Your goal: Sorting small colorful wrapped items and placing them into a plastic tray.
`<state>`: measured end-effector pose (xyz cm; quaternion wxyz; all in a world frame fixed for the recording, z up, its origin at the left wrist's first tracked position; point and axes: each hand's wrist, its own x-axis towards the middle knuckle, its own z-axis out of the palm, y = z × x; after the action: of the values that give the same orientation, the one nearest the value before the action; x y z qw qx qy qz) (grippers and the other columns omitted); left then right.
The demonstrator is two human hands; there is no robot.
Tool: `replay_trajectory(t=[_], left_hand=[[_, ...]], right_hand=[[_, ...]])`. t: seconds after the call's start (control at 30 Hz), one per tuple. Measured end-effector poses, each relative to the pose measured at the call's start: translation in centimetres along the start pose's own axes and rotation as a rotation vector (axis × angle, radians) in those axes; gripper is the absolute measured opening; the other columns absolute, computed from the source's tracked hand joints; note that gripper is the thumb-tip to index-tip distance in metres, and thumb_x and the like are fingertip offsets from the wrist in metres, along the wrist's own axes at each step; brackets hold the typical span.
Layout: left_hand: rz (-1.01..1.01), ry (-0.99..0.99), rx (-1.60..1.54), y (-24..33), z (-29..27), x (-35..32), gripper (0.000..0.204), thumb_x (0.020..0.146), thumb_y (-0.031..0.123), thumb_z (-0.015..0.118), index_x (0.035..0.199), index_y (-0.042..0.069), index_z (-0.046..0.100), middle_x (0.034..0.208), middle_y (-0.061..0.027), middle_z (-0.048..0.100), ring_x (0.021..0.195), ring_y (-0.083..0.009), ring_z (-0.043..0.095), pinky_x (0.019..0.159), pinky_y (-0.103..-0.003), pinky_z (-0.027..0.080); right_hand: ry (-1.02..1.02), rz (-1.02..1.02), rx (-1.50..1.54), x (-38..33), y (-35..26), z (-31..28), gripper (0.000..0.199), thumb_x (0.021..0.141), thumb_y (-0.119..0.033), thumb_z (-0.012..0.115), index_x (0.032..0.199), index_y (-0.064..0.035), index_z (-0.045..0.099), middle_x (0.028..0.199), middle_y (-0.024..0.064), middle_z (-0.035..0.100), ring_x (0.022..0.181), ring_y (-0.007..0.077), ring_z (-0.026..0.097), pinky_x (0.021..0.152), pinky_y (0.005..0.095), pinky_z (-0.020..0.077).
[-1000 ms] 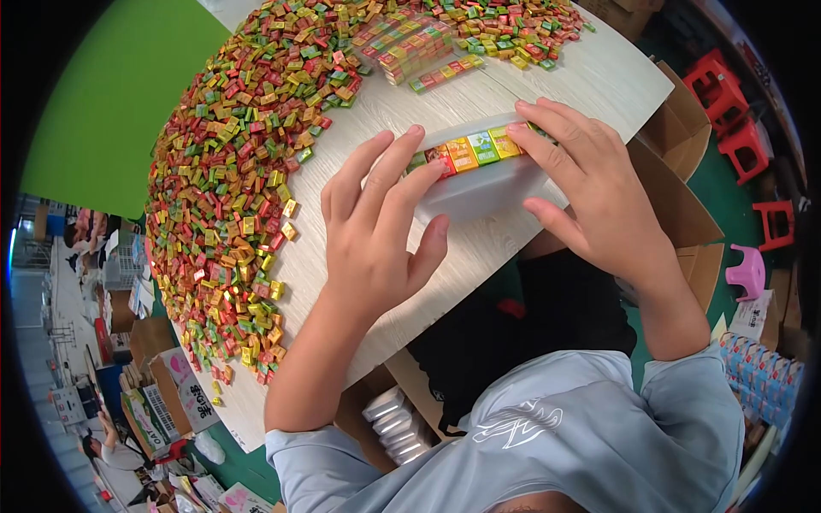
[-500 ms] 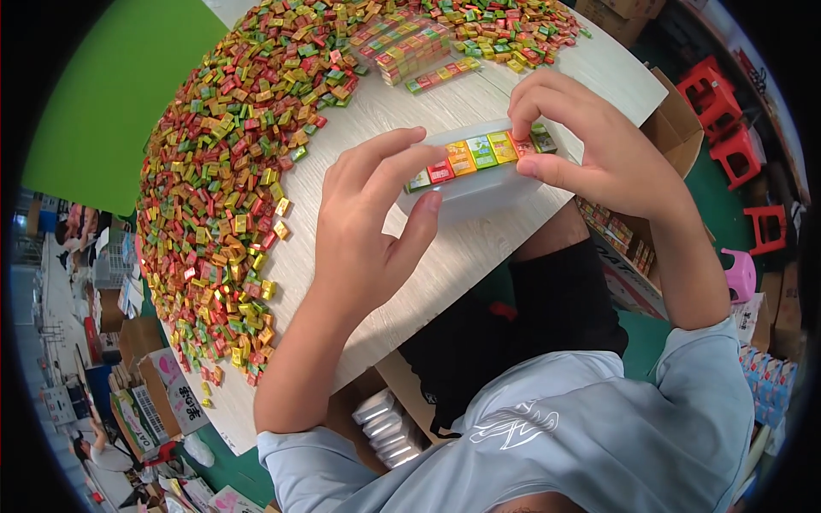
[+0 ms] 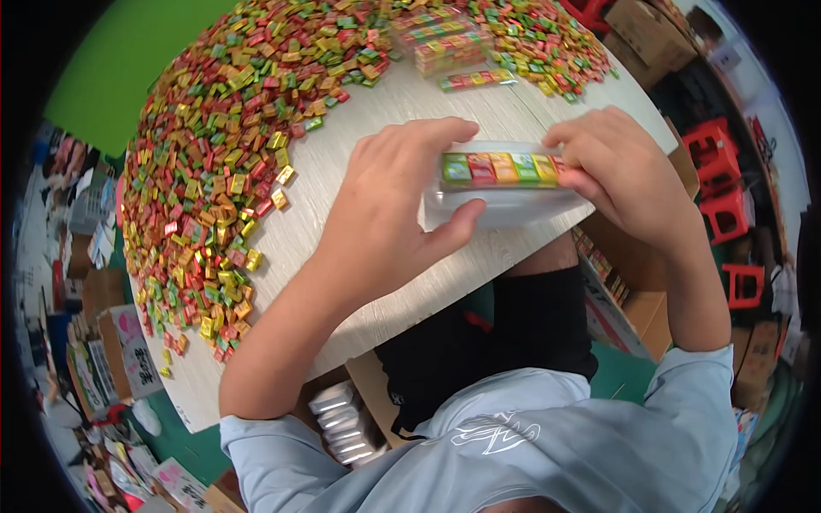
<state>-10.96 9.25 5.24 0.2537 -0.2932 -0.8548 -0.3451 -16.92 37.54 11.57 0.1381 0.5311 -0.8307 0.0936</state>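
A row of small wrapped candies in green, red, orange and yellow lies lengthwise over a translucent white plastic box near the table's front edge. My right hand is closed at the row's right end, fingers and thumb pinching it; its last pieces are hidden behind them. Around the left end of the box, my left hand is open, with thumb and index finger spread apart and the row's green end piece just beyond them. Whether the left palm touches the box, I cannot tell.
A large heap of loose wrapped candies covers the table's left and far side. Clear packs of candy rows and a single row lie beyond the box. An open carton stands beside my leg; red stools are at right.
The left fingers have come off the row and spread wider. The right fingers have closed more around its right end. In the picture, the box and row sit farther right and a little lower.
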Motion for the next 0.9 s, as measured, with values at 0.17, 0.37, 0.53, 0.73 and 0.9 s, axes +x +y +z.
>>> replay_trajectory(t=[0.17,0.37,0.53,0.73,0.9], left_hand=[[0.017,0.047,-0.025,-0.3,0.1,-0.5,0.069,0.077,0.008,0.085,0.14,0.007,0.056,0.129,-0.0112,0.068,0.118,-0.0288,0.065,0.105,-0.042,0.047],[0.03,0.09,-0.07,-1.4,0.9,-0.9,0.072,0.087,0.021,0.08,0.148,0.004,0.046,0.135,-0.0169,0.061,0.118,-0.0312,0.064,0.106,-0.044,0.045],[0.042,0.372,-0.287,-4.6,3.1,-2.8,0.075,0.106,0.057,0.049,0.151,-0.002,0.04,0.131,-0.0211,0.061,0.124,-0.0319,0.059,0.111,-0.046,0.04],[-0.02,0.338,-0.239,-6.1,3.7,-3.6,0.075,0.108,0.061,0.037,0.149,-0.002,0.042,0.125,-0.0184,0.062,0.118,-0.0301,0.058,0.111,-0.045,0.037],[-0.056,0.328,-0.14,-7.2,3.3,-3.6,0.07,0.11,0.057,0.037,0.147,-0.001,0.045,0.121,-0.0163,0.064,0.117,-0.0303,0.057,0.109,-0.045,0.038]], right_hand=[[-0.001,-0.105,-0.058,1.2,0.5,-1.2,0.026,0.099,-0.028,0.067,0.09,-0.0059,0.056,0.106,0.013,0.069,0.093,0.0347,0.062,0.083,0.0438,0.0497],[0.047,-0.153,-0.129,1.8,2.8,-3.3,0.025,0.096,-0.022,0.071,0.09,-0.0038,0.055,0.101,0.0156,0.066,0.094,0.0363,0.062,0.083,0.0456,0.0502],[0.12,-0.166,-0.164,2.8,9.4,-1.9,0.018,0.097,-0.013,0.069,0.091,-0.0021,0.056,0.104,0.0157,0.066,0.094,0.035,0.062,0.086,0.0445,0.0495],[0.061,-0.129,-0.242,4.3,18.2,7.7,0.011,0.098,-0.009,0.068,0.099,0.0001,0.062,0.111,0.0142,0.066,0.105,0.0346,0.062,0.092,0.0437,0.0495],[0.071,-0.099,-0.183,5.5,20.6,13.0,0.012,0.097,-0.012,0.068,0.105,-0.0029,0.065,0.113,0.0126,0.067,0.109,0.0346,0.062,0.094,0.0445,0.0492]])
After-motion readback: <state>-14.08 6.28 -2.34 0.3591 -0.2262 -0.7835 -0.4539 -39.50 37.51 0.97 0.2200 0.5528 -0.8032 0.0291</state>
